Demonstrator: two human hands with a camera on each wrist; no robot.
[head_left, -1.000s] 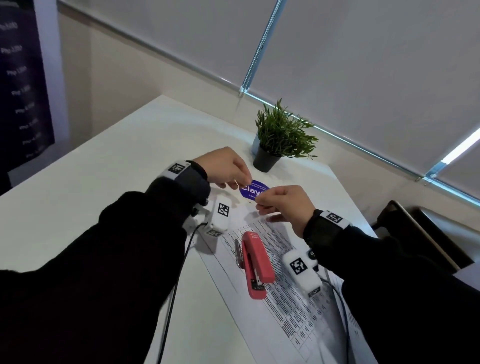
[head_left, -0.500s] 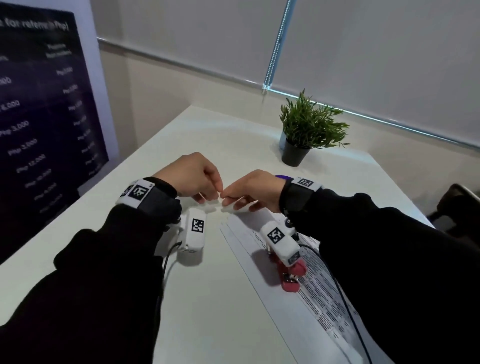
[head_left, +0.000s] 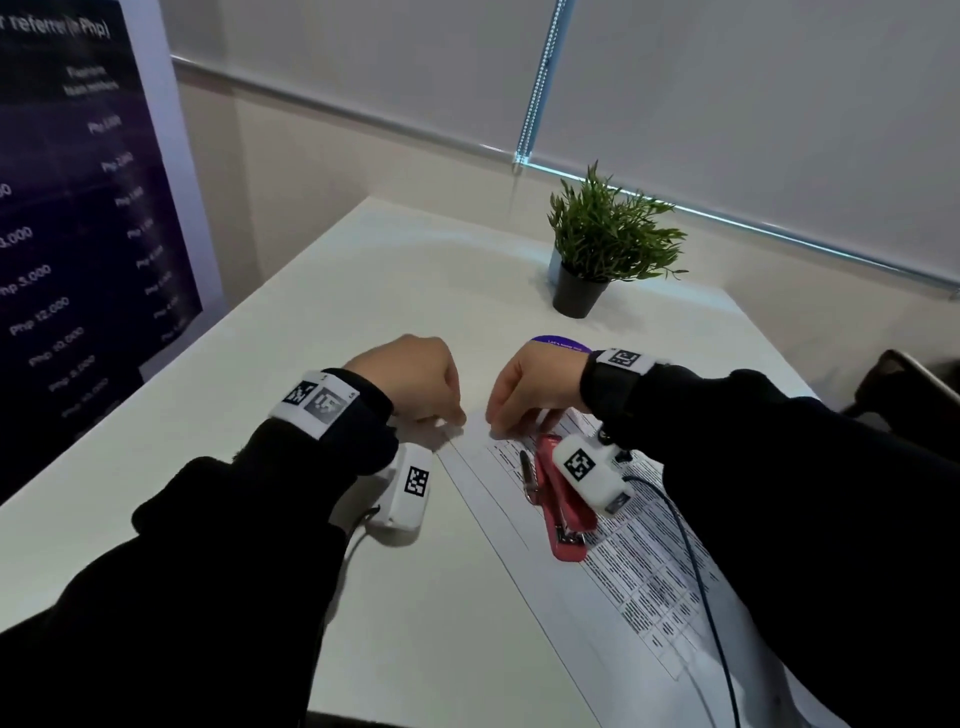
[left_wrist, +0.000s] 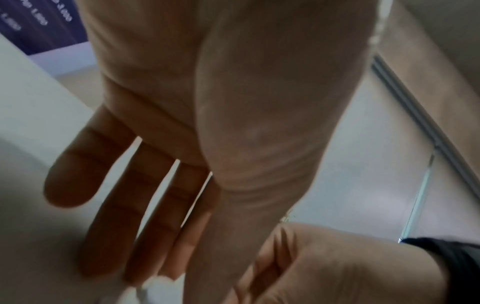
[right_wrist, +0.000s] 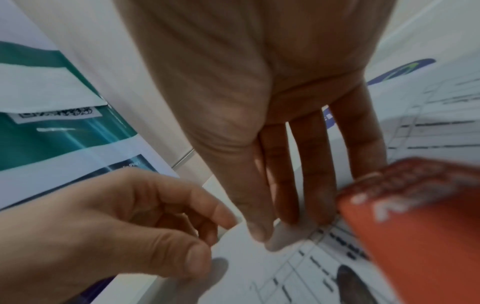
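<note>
Two grips seem to square the sheets (head_left: 649, 587) at 12 o'clock, right grip (head_left: 535, 384) pressing flat-fingered, left grip (head_left: 410, 374) curled, pinch unclear; next, probably, lifting the stapler (head_left: 558, 514) at 5 o'clock.

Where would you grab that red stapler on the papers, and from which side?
Probably grip the red stapler round the middle of its long body, from straight above, thumb and fingers on its long sides. It lies flat on the printed sheet, narrow enough to span; mind the pen close along its left side.
</note>
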